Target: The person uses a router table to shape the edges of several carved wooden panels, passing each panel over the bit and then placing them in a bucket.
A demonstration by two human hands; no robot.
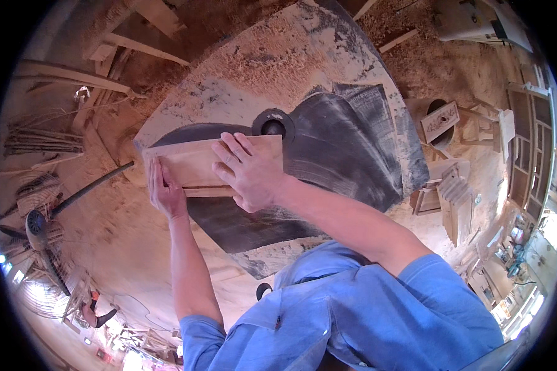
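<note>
A pale rectangular wooden board (195,162) lies across a flat machine table (359,142), whose middle is worn dark. My left hand (167,193) is closed on the board's left end, fingers over the top face and part of them hidden. Across the board's right half rests my right hand (254,176); its fingers reach toward the far edge and its thumb side meets the near edge, gripping it. Just beyond the board's far right corner sits a round black spindle or cutter hub (273,123) in the table. Whether the board touches it, I cannot tell.
Wood shavings (278,52) cover the table's far part and the floor around it. Timber lengths (74,74) lean at the far left, near a standing fan (38,229). To the right are a carved wooden panel (440,120) and stacked wooden pieces (455,198).
</note>
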